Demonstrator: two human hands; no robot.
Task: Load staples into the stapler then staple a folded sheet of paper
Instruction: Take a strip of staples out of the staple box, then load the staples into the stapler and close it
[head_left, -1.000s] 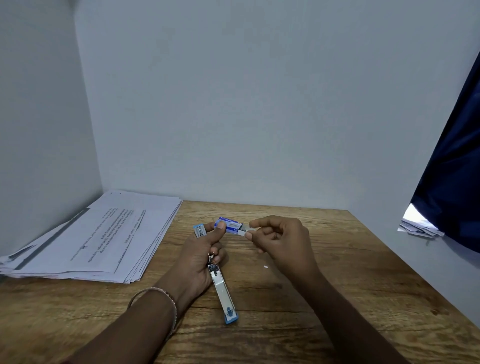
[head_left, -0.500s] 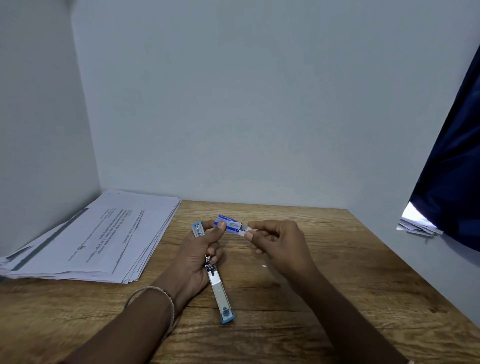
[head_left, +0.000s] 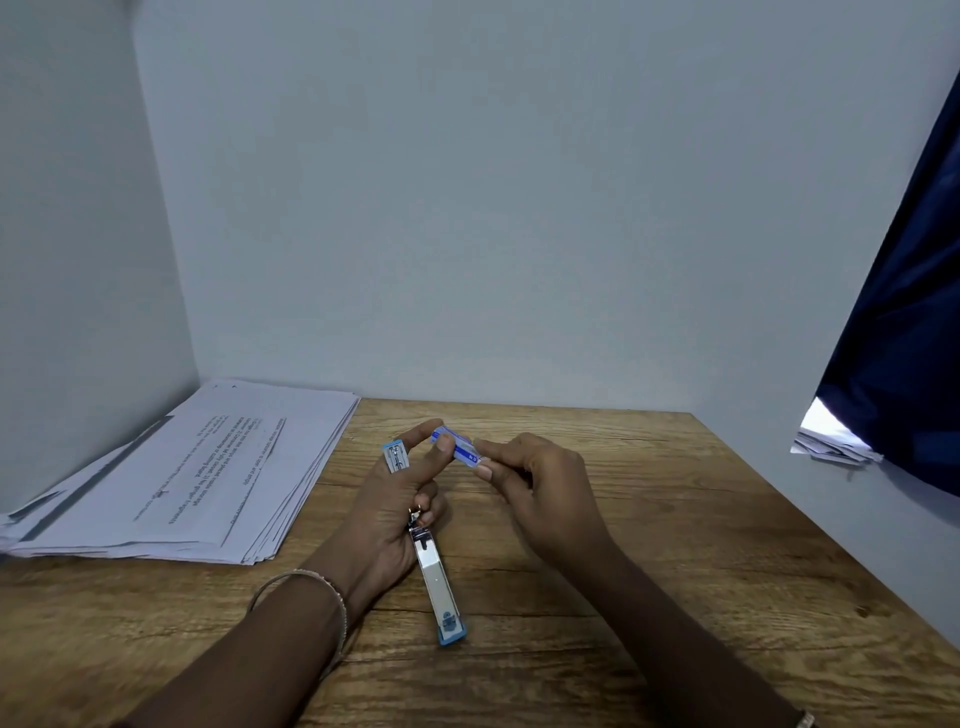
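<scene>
My left hand (head_left: 397, 499) grips the opened blue stapler (head_left: 436, 577). Its metal arm lies flat on the wooden table (head_left: 649, 545) pointing toward me, and its other end (head_left: 396, 456) sticks up past my fingers. The same hand's thumb and forefinger pinch a small blue staple box (head_left: 460, 446). My right hand (head_left: 540, 488) pinches the right end of that box, where a white inner part shows. The staples themselves are hidden.
A thick stack of printed white papers (head_left: 197, 473) lies at the table's left, against the grey wall. A dark blue curtain (head_left: 904, 332) hangs at the right, with some papers (head_left: 831, 441) beneath it.
My right hand has closed in on the staple box, so less of the white inner part shows. The left hand and stapler have barely shifted.
</scene>
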